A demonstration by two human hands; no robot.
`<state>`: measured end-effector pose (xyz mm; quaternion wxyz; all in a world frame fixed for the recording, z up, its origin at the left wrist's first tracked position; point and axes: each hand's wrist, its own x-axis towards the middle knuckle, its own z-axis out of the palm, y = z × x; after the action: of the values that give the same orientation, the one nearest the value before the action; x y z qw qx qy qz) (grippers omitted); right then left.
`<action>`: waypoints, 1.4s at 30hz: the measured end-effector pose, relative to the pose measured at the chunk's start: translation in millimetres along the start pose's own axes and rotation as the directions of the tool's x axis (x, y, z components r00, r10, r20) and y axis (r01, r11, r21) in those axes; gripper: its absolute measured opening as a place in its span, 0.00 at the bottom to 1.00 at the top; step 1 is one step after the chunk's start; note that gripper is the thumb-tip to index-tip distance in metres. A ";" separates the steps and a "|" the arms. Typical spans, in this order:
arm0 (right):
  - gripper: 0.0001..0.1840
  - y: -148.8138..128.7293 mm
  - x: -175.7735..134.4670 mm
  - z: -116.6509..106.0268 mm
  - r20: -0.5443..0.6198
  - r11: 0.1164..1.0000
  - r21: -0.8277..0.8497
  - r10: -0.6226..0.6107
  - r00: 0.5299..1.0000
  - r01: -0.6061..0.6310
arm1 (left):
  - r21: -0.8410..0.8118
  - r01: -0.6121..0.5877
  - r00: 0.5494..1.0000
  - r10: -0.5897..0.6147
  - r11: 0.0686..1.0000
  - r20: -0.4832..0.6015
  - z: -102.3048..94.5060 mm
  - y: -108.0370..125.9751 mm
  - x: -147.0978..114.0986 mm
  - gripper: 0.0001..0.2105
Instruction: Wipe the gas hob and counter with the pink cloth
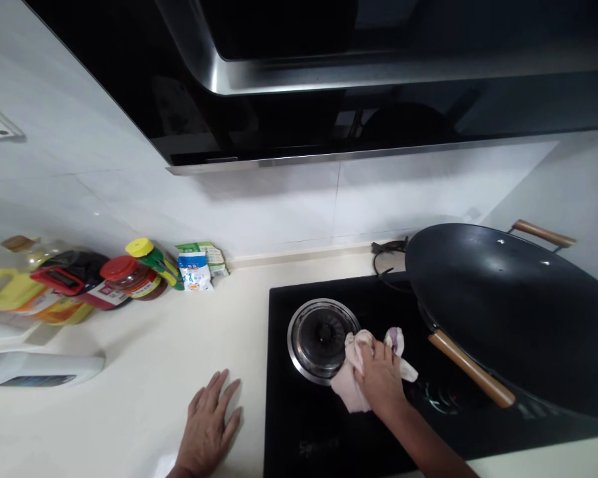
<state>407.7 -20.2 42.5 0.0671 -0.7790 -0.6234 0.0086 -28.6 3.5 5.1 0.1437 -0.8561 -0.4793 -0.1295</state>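
Note:
My right hand (379, 378) grips a crumpled pale pink cloth (349, 387) and presses it on the black glass cooktop (299, 425). The cloth touches the right rim of the round burner (323, 338), which has a shiny metal ring. Part of the cloth is hidden under my fingers. My left hand (209, 421) lies on the white countertop (194, 338) with its fingers spread, left of the cooktop's edge, holding nothing.
A large black wok (508, 299) with wooden handles covers the cooktop's right side. Bottles, a red-lidded jar (139, 279) and seasoning packets (196, 271) stand along the back left wall. The dark range hood (279, 119) hangs low overhead.

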 end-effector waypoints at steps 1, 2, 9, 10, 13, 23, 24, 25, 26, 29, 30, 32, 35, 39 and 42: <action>0.29 -0.9 -8.7 2.2 -0.009 1.000 0.014 -0.014 1.000 0.014 | 0.000 0.002 1.000 -0.002 1.000 0.008 0.5 -0.2 -0.3 0.24; 0.29 -2.5 -17.6 4.3 -0.020 0.999 0.032 -0.028 0.999 0.029 | -0.001 0.005 1.000 -0.005 1.000 0.014 1.0 -0.3 -0.6 0.24; 0.30 -58.5 -62.8 12.0 -0.093 0.900 0.295 -0.307 0.947 0.321 | -0.016 0.004 1.000 -0.004 1.000 -0.011 -1.7 2.0 1.1 0.24; 0.30 -72.6 -62.1 12.4 -0.105 0.877 0.316 -0.348 0.932 0.363 | -0.004 -0.006 1.000 0.006 1.000 -0.012 -3.2 2.6 1.9 0.23; 0.34 -116.1 -46.2 15.0 -0.112 0.846 0.331 -0.405 0.907 0.418 | 0.025 -0.032 0.999 0.032 0.999 -0.016 -6.9 3.9 3.6 0.23; 0.36 -192.8 85.8 17.2 -0.079 0.819 0.337 -0.466 0.881 0.464 | 0.027 -0.034 0.999 0.035 0.999 -0.010 -8.8 3.9 1.8 0.22; 0.37 -192.8 91.9 15.7 -0.086 0.824 0.345 -0.449 0.889 0.449 | 0.032 -0.037 0.999 0.037 0.999 -0.013 -9.2 3.9 2.0 0.22; 0.38 -191.8 93.7 14.8 -0.095 0.827 0.350 -0.436 0.895 0.440 | 0.034 -0.037 0.999 0.038 0.999 -0.015 -9.4 3.8 2.2 0.22; 0.40 -189.8 91.0 14.6 -0.104 0.825 0.356 -0.431 0.896 0.438 | 0.035 -0.038 0.999 0.038 0.999 -0.017 -9.5 3.6 2.4 0.22; 0.44 -176.4 60.0 18.5 -0.111 0.787 0.386 -0.478 0.871 0.481 | 0.041 -0.038 0.999 0.038 0.998 -0.016 -8.0 2.4 1.5 0.22; 0.45 -169.0 44.5 21.0 -0.108 0.763 0.404 -0.507 0.855 0.504 | 0.046 -0.038 0.999 0.038 0.998 -0.012 -7.2 1.9 0.9 0.22; 0.48 -149.4 11.9 26.6 -0.095 0.711 0.452 -0.561 0.822 0.538 | 0.058 -0.035 0.999 0.036 0.998 -0.005 -5.6 1.0 -0.4 0.22; 0.47 -109.8 -28.3 31.2 -0.042 0.662 0.536 -0.598 0.800 0.523 | 0.074 -0.029 1.000 0.029 0.997 -0.003 -5.1 0.5 -0.8 0.23; 0.46 -51.9 -50.3 21.3 0.074 0.712 0.565 -0.546 0.834 0.416 | 0.075 -0.040 0.999 0.041 0.996 -0.006 -6.5 0.6 1.3 0.23; 0.46 -17.7 -48.1 8.7 0.063 0.767 0.543 -0.444 0.894 0.342 | 0.060 -0.030 1.000 0.030 0.998 -0.003 -6.0 0.3 1.7 0.23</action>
<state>379.0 -62.3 32.6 0.2155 -0.5787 -0.7507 0.2349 -28.0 2.4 11.3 0.1720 -0.8581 -0.4700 -0.1146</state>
